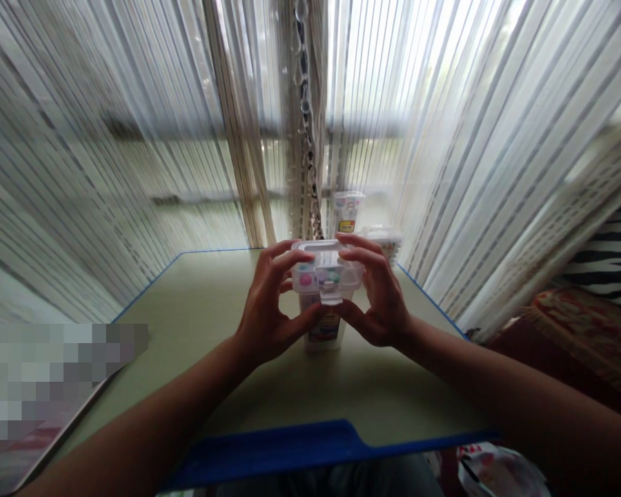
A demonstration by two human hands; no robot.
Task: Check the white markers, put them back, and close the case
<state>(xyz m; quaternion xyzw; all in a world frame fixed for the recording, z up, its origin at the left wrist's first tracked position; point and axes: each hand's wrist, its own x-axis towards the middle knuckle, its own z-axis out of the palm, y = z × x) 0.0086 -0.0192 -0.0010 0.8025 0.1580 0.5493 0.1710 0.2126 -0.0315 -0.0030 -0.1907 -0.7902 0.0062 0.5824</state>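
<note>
Okay, head view: left hand (267,301) and right hand (375,293) both curl closed, gripping the lid (325,257) of a clear plastic clip-lock tub (323,337), which stands on a pale green table (284,393) with blue edging. Another clear tub (348,212) and a lower tub (383,241) sit behind, before sheer curtains (134,172).

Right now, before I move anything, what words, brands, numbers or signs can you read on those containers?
None can be read: the printed labels on the clear plastic box in the left hand and right hand, the lower tub and the far tub are too small or blurred.
</note>
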